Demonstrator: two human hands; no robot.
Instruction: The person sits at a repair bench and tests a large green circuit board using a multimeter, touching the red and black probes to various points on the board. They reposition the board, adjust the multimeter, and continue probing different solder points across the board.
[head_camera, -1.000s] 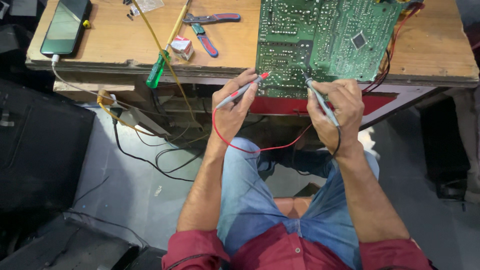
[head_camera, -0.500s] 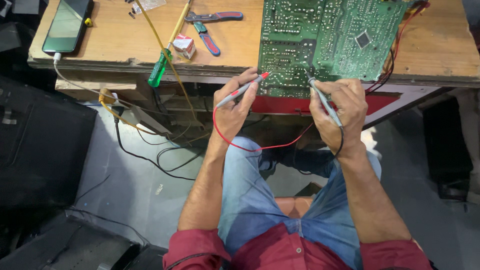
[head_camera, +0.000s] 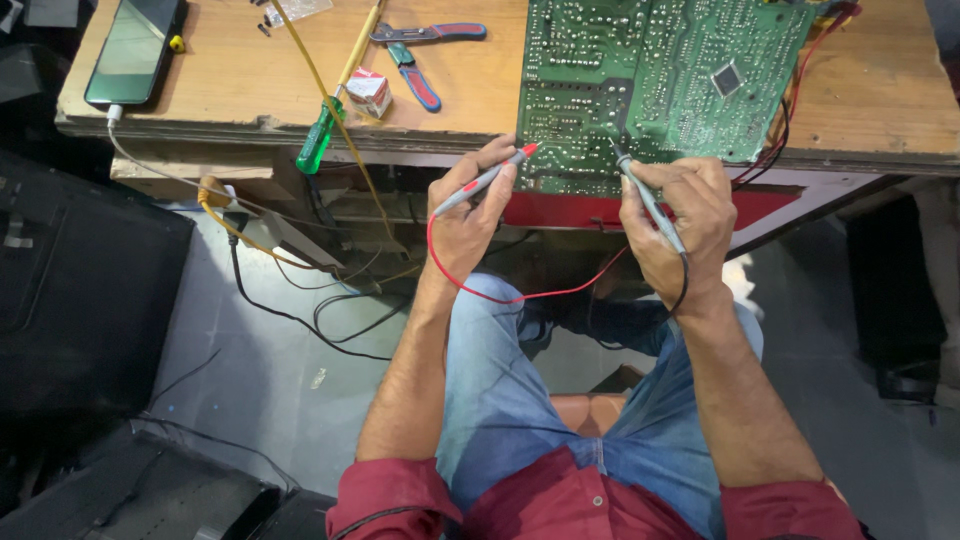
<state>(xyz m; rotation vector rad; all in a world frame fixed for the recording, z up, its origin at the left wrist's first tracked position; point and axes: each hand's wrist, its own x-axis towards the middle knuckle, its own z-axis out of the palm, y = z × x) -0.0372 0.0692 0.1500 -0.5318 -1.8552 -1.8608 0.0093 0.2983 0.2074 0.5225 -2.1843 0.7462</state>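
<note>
Left hand (head_camera: 468, 215) grips red probe (head_camera: 483, 180), tip on near edge of green board (head_camera: 650, 80). Right hand (head_camera: 685, 225) grips black probe (head_camera: 648, 200), tip also on board. Board lies on desk (head_camera: 230, 85), overhanging near edge. Pliers (head_camera: 425, 50), screwdriver (head_camera: 322, 140), phone (head_camera: 135, 50) to the left.

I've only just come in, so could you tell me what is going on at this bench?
A seated person is probing a green circuit board that lies solder side up at the edge of a wooden workbench. The left hand holds a red-tipped test probe with its tip at the board's near edge, and the right hand holds a black test probe against the same edge. A green-handled screwdriver, pliers and a charging phone lie untouched to the left.
</note>
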